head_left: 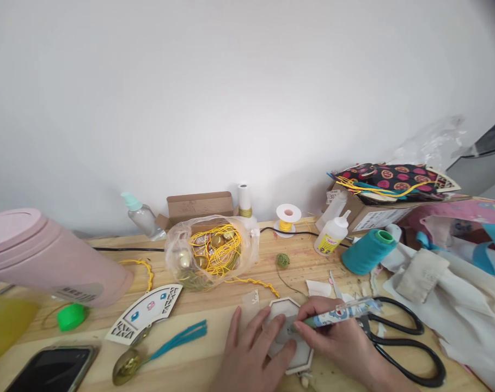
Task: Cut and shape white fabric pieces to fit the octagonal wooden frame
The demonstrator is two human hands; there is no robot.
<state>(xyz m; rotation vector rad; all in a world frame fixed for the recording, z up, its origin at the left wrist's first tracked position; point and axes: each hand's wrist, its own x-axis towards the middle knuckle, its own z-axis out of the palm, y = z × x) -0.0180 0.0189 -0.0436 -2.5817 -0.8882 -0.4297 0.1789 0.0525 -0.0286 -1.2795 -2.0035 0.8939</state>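
Note:
My right hand (332, 337) is closed round a pen (345, 312) with a blue patterned barrel, its tip end over a white hexagonal frame (300, 356). The pen's very tip is hidden by my fingers. Flat across the left side of the frame lies my left hand (255, 351), fingers spread, touching a small grey piece (289, 322) in the middle of the white panel. Black-handled scissors (410, 342) lie just right of my right hand, partly covered by it.
Left: a fan-shaped ornament (147, 313), blue tassel (179, 340), phone (51, 370) and pink tumbler (55, 261). Behind: a bag of yellow cord (217, 250), a glue bottle (332, 235) and a teal thread cone (365, 253). White cloth (431, 313) lies at right.

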